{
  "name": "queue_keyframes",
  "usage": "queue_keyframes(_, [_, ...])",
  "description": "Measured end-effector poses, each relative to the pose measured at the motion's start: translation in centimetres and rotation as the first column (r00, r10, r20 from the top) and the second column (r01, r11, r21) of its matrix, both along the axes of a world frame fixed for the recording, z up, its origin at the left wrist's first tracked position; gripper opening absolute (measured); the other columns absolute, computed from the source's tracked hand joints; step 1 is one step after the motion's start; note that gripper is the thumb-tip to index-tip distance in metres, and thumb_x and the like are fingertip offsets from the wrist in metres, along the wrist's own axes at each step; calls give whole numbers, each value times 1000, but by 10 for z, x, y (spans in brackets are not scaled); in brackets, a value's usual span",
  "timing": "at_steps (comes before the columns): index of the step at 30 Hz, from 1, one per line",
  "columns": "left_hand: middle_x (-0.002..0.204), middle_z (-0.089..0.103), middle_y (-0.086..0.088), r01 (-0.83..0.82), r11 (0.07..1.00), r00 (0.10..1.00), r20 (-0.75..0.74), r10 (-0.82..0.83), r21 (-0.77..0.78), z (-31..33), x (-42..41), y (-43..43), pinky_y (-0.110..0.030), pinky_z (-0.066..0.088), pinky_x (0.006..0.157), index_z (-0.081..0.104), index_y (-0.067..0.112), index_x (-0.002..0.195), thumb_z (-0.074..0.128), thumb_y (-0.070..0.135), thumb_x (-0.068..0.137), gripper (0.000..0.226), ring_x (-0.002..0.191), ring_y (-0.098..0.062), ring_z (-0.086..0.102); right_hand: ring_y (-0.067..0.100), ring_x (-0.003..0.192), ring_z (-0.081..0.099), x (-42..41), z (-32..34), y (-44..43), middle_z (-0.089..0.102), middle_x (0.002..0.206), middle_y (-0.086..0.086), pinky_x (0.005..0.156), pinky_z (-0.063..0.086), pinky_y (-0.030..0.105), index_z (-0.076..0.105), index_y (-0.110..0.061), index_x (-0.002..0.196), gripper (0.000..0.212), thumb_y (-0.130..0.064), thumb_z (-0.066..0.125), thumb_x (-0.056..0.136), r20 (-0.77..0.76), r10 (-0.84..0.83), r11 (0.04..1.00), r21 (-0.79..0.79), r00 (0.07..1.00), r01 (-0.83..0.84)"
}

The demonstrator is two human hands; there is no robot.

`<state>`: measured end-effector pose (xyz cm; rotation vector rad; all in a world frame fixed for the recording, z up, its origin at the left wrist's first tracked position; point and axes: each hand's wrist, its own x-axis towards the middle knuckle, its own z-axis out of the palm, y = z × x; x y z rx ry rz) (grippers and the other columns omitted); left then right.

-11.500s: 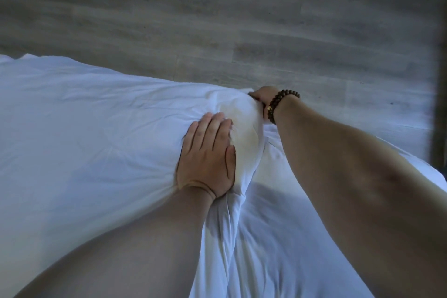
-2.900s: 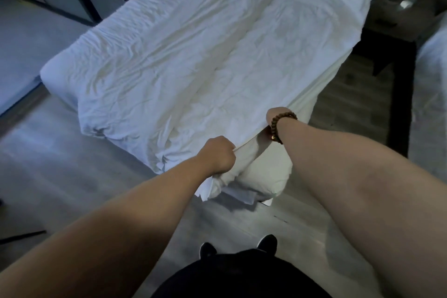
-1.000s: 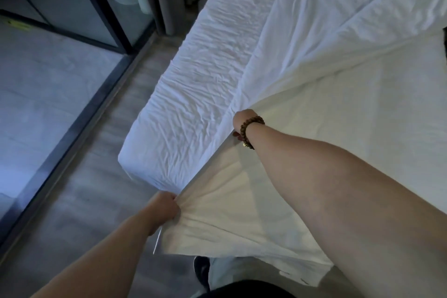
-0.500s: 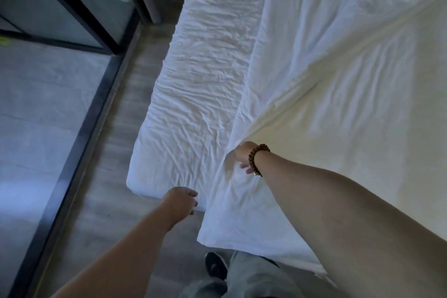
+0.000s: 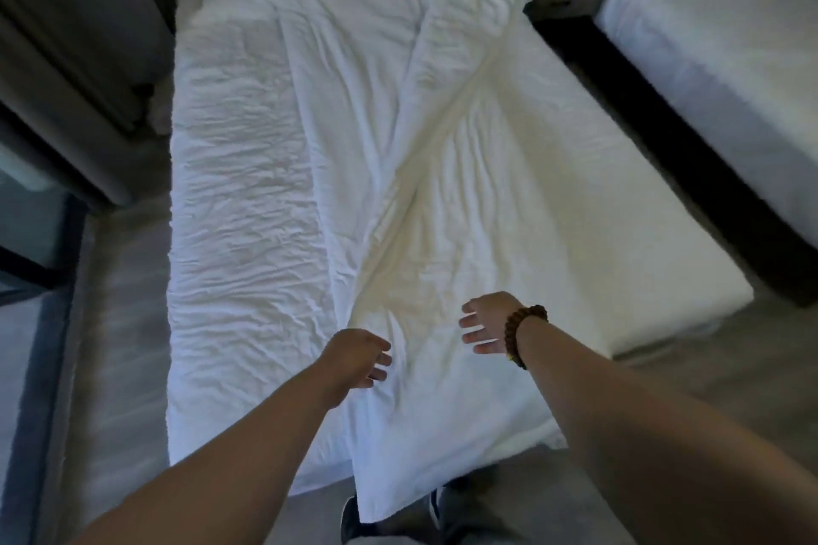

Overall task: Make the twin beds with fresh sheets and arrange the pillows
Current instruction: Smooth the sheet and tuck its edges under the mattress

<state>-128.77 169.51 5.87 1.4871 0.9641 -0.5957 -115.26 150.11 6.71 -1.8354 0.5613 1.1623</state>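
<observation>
White sheet (image 5: pixel 442 155) is lying skewed on the bed (image 5: pixel 230 199), length running away up it. Left hand (image 5: pixel 358 361) and right hand (image 5: pixel 487 323) are hovering over its near end, fingers (image 5: pixel 470 319) loose, gripping nothing; left's nearer its edge.

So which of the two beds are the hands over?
The central bed, with a loose sheet askew on it. The left hand and right hand hover over its foot; the other bed stands apart at far right.

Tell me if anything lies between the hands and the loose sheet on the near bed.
Nothing visible does. The left hand and right hand are open directly over the sheet at the foot of the bed; only bare fabric lies under them.
</observation>
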Motion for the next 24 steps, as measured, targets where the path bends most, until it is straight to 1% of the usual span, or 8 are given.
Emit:
queue_keyframes(3, [94,66,-16,96,995,994,48,-95,-4,24,32,-35,-25,40,57,64,1,103,54,4,98,12,68,-25,56,25,85,68,-3,23,-54,67,109,6,63,53,33,62,-8,120,29,-25,44,104,67,-126,992,41,990,123])
queue_keyframes(6, [97,71,-15,227,973,965,122,-231,51,40,59,-79,-27,45,61,67,1,107,56,7,96,17,71,-26,62,23,81,66,-2,44,-106,67,102,5,65,52,32,61,-8,110,23,-22,45,104,161,-200,980,16,966,200])
queue_keyframes(8, [97,72,-13,324,938,929,149,-340,120,49,75,-112,-29,46,64,67,6,102,54,8,94,16,71,-24,65,26,87,64,0,53,-144,67,112,13,76,55,37,60,-6,104,20,-16,43,103,270,-109,986,-90,957,138])
queue_keyframes(10, [95,70,-6,399,884,881,167,-443,242,53,94,-145,-27,46,65,64,13,94,52,8,91,14,73,-21,67,31,104,61,4,57,-187,63,126,17,92,51,38,61,-6,116,27,-18,40,103,419,85,963,-268,904,34])
queue_keyframes(11, [98,70,-2,429,844,850,171,-498,321,55,104,-162,-27,48,65,64,17,95,52,9,89,16,78,-19,70,31,110,60,6,60,-209,62,129,15,95,49,35,59,-10,125,33,-25,39,103,474,128,952,-306,871,27])
queue_keyframes(15, [106,66,6,459,728,774,174,-609,509,64,147,-233,-31,58,73,66,26,108,51,16,84,30,86,-15,71,24,126,55,22,73,-310,55,143,3,108,43,36,40,-21,148,46,-37,41,105,602,253,939,-341,758,-42])
queue_keyframes(19, [113,66,7,403,721,786,190,-588,564,76,188,-310,-31,55,83,67,27,108,53,16,88,26,97,-16,68,24,134,48,46,101,-416,46,151,1,112,40,40,30,-23,154,52,-38,40,106,625,297,937,-337,722,-94])
queue_keyframes(24, [113,66,7,380,712,783,205,-588,591,88,249,-410,-37,55,92,67,24,108,54,17,90,24,99,-17,67,18,137,45,99,131,-522,42,155,-3,113,38,35,27,-26,156,54,-42,39,105,660,356,924,-355,661,-142])
